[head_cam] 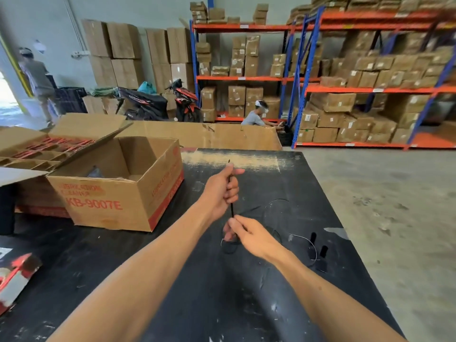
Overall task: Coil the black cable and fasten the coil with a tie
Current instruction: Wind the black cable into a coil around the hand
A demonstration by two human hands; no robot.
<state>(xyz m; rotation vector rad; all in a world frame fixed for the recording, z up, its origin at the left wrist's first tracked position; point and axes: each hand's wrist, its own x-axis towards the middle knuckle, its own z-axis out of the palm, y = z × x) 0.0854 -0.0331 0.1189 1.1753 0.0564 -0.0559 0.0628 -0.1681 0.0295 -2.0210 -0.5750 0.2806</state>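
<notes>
Over the black table (172,292) my left hand (222,188) is closed around a thin black tie (231,208), which runs upright through the fist, its tip poking out above the thumb. Just below, my right hand (249,235) pinches the lower end of the tie together with the black cable (229,248). A small loop of that cable hangs under my right fingers. More thin cable loops lie on the table to the right, hard to make out against the dark top. Two short black cylindrical ends (318,245) of a thin wire rest further right.
An open cardboard box (118,206) marked KB-9007E stands on the table to the left, with a divided carton behind it. A red and white packet (14,275) lies at the left edge. The table's right edge drops to concrete floor. Shelving, motorbikes and two people are far behind.
</notes>
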